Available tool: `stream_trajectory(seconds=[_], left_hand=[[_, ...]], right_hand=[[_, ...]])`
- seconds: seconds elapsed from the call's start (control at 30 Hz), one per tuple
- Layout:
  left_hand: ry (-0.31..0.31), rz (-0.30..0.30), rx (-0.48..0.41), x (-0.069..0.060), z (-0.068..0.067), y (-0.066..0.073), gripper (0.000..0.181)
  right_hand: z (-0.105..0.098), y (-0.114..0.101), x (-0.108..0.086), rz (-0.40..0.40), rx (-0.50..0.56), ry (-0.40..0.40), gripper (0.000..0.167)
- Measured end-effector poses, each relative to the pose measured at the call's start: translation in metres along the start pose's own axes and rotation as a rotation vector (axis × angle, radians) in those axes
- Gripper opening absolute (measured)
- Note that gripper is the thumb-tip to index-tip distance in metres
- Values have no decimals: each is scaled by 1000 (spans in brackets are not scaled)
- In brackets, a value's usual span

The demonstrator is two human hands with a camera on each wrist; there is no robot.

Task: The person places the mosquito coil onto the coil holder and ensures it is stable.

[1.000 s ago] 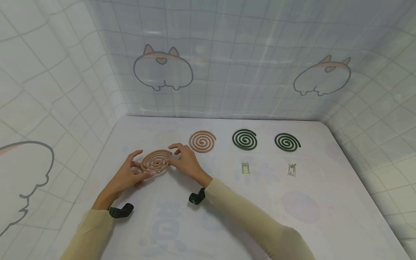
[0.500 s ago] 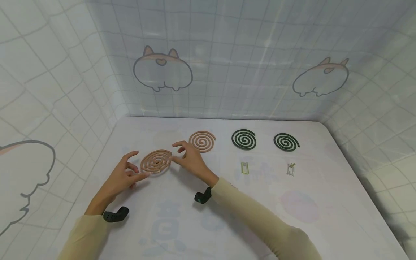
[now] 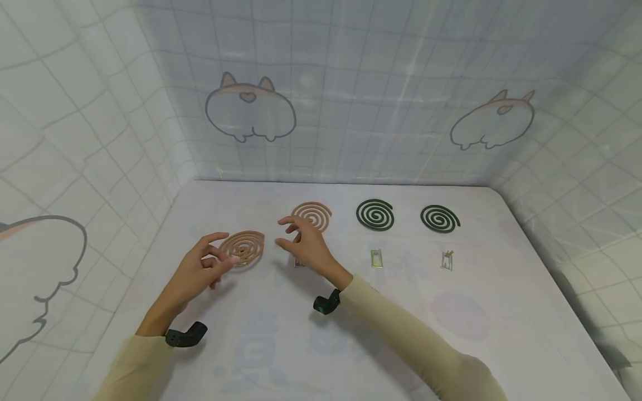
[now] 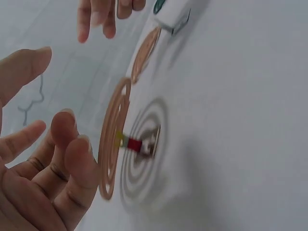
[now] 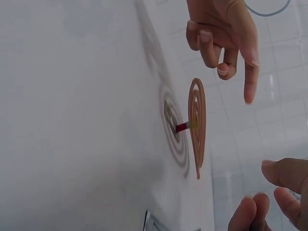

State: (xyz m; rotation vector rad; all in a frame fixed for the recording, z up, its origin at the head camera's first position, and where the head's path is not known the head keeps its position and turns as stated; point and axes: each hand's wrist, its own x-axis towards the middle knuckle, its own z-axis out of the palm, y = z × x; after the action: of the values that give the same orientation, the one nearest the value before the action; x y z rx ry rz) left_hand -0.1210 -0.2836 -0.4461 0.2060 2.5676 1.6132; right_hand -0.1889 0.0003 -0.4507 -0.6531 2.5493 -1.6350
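Note:
A brown spiral coil (image 3: 243, 248) is held up over the white table, resting on a small metal stand (image 4: 153, 144) with a red and yellow upright piece. Beside its left edge is my left hand (image 3: 194, 274), its fingers loosely bent and gripping nothing; the right wrist view shows this hand (image 5: 226, 33) apart from the coil (image 5: 201, 127). My right hand (image 3: 312, 248) hovers to the right of the raised coil, thumb and fingers spread, holding nothing. It partly covers a second brown coil (image 3: 317, 209) and a small metal piece (image 3: 298, 263).
Two dark green coils (image 3: 375, 215) (image 3: 439, 219) lie flat toward the back right. In front of them are a yellowish metal stand (image 3: 377, 258) and a silver one with a yellow tip (image 3: 447, 260). Curtain-like walls (image 3: 351, 111) stand behind and at both sides.
My right hand has let go of the raised coil and moved right. My left hand drew back from the coil, then came nearer again. The coil stays raised in place.

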Motion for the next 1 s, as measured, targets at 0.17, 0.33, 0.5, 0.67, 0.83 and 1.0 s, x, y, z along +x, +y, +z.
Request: stream_trajectory(seconds=[0.17,0.33,0.5,0.67,0.83,1.0], left_hand=[[-43,6,-25,1,14,9,67],[-87,26,-55,6,29,17,61],[-135,39,-72,10,45,25,58],[-161,38,-76,16,60,27,56],[-167,21,-82,22,73,26,58],[-148,0,-87,27,84,26,60]], right_hand=[[-8,5,-5,3,11,17,45],[-16,10,-8,13,10,31,45],[-23,17,-11,33,18,40,47],[-29,26,-12,39,11,57,49],[-34,31,-13,73,-2,76,50],[-39,37,-13,81,-12,94,49]])
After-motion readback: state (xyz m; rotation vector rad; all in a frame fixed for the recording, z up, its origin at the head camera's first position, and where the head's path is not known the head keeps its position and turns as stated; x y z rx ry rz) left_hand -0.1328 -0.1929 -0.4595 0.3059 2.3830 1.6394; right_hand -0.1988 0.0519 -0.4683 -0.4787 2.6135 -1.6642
